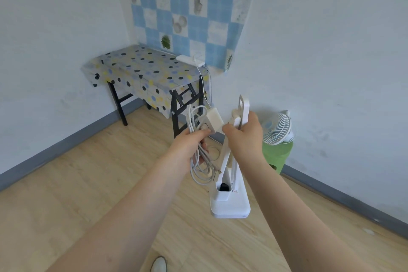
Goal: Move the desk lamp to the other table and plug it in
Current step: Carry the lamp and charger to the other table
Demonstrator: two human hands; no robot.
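Right hand (pixel 244 137) grips the desk lamp (pixel 231 183); left hand (pixel 187 146) clutches its coiled cable (pixel 199 161) and adapter (pixel 210 120).

Both arms reach forward, left hand (pixel 191 141) and right hand (pixel 244 133) each curled closed.

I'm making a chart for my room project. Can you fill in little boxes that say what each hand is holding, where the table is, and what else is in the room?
left hand: grips the coiled white cable and white plug adapter
right hand: grips the folded white desk lamp, carried in the air above the floor
table: ahead in the corner, under a polka-dot cloth
power strip: white, on the table's far right edge by the wall
fan: small, white, on a green stool to the right
lamp plugged in: not yet
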